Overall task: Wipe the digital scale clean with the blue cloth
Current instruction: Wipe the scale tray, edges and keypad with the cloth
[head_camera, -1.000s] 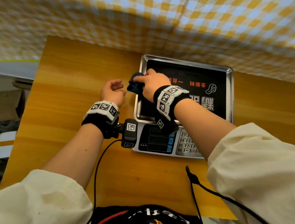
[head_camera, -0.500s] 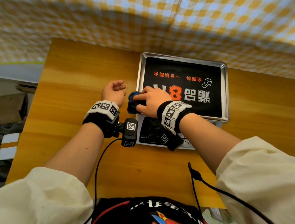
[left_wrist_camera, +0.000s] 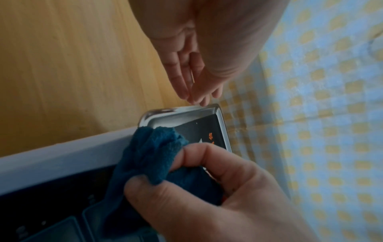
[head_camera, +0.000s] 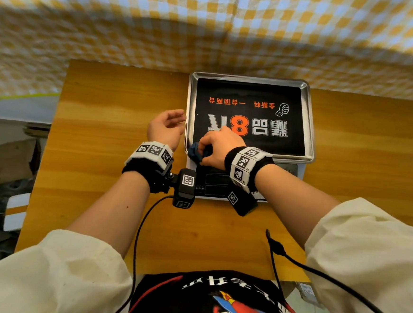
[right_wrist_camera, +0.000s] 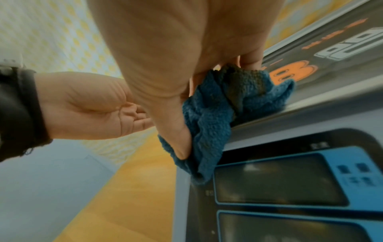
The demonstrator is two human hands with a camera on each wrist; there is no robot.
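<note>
Bare wooden tabletop (head_camera: 106, 163) spreads left of the left hand (head_camera: 165, 128); the steel-trayed digital scale (head_camera: 311, 130) blocks its right.

I count one digital scale (head_camera: 250, 120), one blue cloth (head_camera: 197, 153) bunched in my right hand (head_camera: 220, 146), two hands, and two wrist cameras.
</note>
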